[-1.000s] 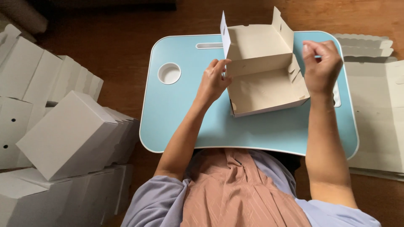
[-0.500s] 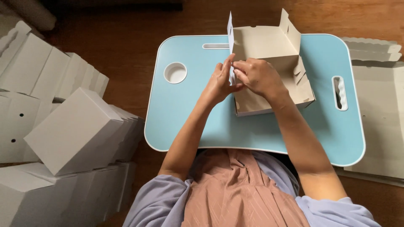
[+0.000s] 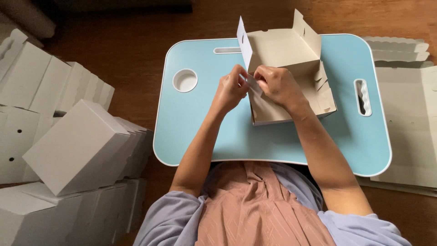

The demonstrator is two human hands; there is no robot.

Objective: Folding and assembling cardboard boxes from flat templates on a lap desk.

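The left hand (image 3: 232, 89) and right hand (image 3: 277, 85) are both pinching a small flap at the left wall of the half-folded cardboard box (image 3: 291, 75), steadying it upright on the far middle of the blue table (image 3: 195, 132), while finished white boxes (image 3: 75, 146) are piling at the left and flat blanks (image 3: 407, 118) at the right.

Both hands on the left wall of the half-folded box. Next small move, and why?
Probably press the small flap down inside the cardboard box. Left hand and right hand both pinch it at the left wall, which already stands upright on the blue lap tray; the flap looks untucked.
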